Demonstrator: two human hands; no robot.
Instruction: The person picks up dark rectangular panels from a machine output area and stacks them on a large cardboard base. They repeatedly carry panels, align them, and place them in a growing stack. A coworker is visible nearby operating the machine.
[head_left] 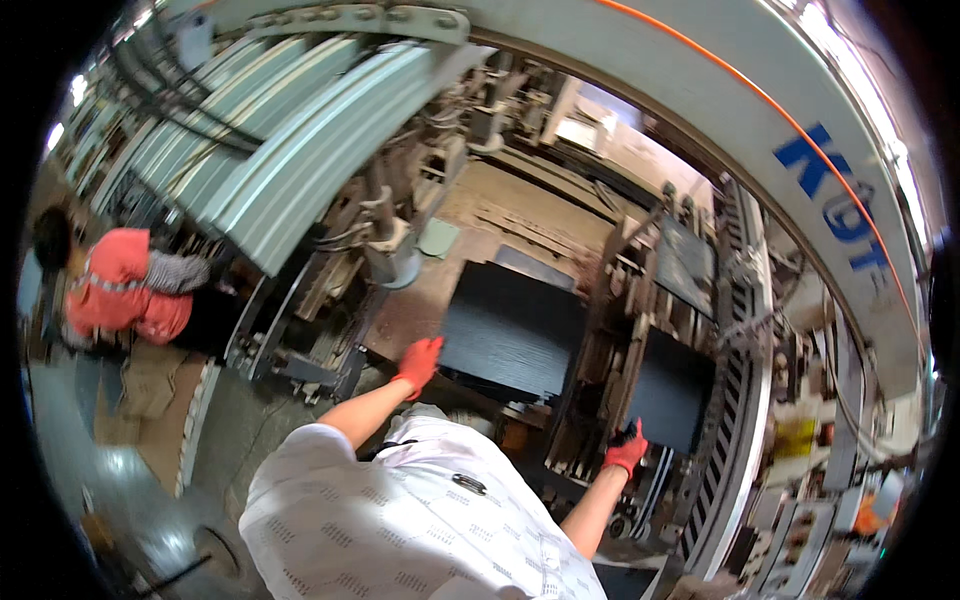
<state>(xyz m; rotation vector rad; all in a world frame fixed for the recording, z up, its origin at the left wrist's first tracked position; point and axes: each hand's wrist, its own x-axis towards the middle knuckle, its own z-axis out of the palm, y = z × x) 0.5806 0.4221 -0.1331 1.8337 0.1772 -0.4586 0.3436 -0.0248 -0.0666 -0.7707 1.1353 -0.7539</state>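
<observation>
My left hand (418, 366), in a red glove, is at the left edge of a wide black panel (512, 325). Its fingers look closed on that edge, though the tips are hard to make out. The panel lies flat on the machine bed in front of me. To the right, my right hand (627, 450), in a red glove with black on the fingers, reaches the near left corner of a second dark panel (670, 390). Its fingers look somewhat apart, and I cannot tell whether they touch that panel.
Machine rails (605, 350) run between the two panels. A pale green ribbed cover (320, 130) and a vertical post (385, 235) stand to the left. Overhead spans a grey beam (700, 70) with an orange hose. A person in a red top (125, 285) works at far left, near cardboard (150, 400).
</observation>
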